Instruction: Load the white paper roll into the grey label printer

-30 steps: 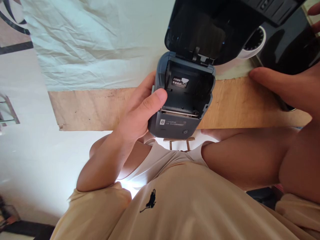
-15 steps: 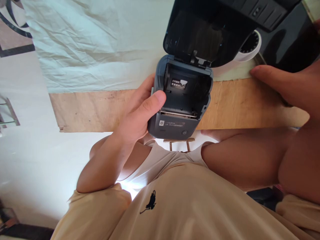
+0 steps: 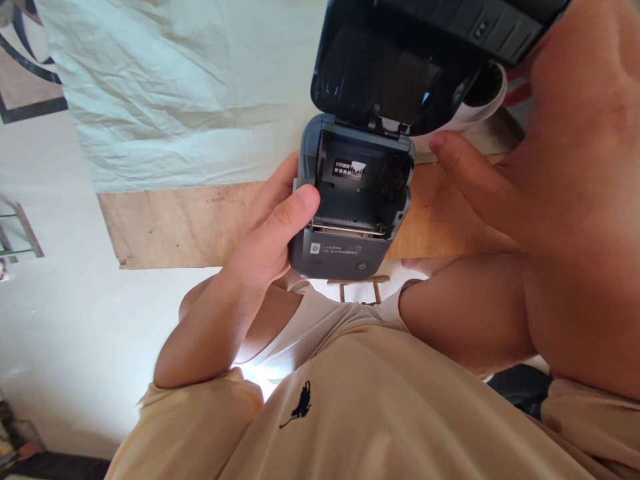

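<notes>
My left hand [image 3: 273,233] grips a dark grey label printer [image 3: 333,257] by its left side, thumb over the edge of the open compartment. The printer's black lid [image 3: 385,73] is swung up and back on its hinge. Inside the compartment there is a small printed sticker [image 3: 350,169], and no roll shows. My right hand [image 3: 565,147] is raised at the right, close to the camera, with its thumb stretched toward the printer but apart from it. Its other fingers are mostly out of sight. Partly behind the lid is a white round thing with a dark centre [image 3: 483,100].
A pale green cloth [image 3: 190,87] covers the table, leaving a bare wooden strip [image 3: 200,223] along the near edge. My legs are below that edge. A wooden stool [image 3: 357,281] shows beneath, and a metal-framed rack [image 3: 20,233] stands at the far left.
My right hand has moved left and up, nearer the camera and the printer. The printer has shifted slightly left in view. The dark surface at the right is now mostly hidden.
</notes>
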Tool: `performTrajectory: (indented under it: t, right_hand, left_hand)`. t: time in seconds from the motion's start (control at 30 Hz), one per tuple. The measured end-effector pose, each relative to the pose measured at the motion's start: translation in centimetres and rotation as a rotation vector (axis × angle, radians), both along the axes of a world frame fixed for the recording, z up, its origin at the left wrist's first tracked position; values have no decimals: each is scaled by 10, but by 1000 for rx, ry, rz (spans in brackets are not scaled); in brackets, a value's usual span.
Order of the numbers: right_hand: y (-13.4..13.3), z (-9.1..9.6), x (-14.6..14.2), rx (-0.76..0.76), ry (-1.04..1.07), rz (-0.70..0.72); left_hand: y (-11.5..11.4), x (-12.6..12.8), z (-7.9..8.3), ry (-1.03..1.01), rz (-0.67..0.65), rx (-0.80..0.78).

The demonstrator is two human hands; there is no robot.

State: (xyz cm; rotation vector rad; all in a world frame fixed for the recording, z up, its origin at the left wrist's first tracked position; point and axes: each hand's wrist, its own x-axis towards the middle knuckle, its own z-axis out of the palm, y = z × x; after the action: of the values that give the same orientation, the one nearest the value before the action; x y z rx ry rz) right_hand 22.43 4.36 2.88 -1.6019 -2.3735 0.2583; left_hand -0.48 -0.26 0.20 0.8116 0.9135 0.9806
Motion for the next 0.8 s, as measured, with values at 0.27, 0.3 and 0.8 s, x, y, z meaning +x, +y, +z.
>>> performTrajectory:
  t: [0.27,0.3,0.8]
  right_hand:
    - [-12,-8,-7,73,-4,120]
    - [-14,-9,-7,68,-12,137]
    - [-14,-12,-5,12,29,48]
  left_hand:
    - [-2,1,-14,-19,68,78]
    - [-2,1,-16,-23,66,74]
    - [-2,3,5,-43,48,12]
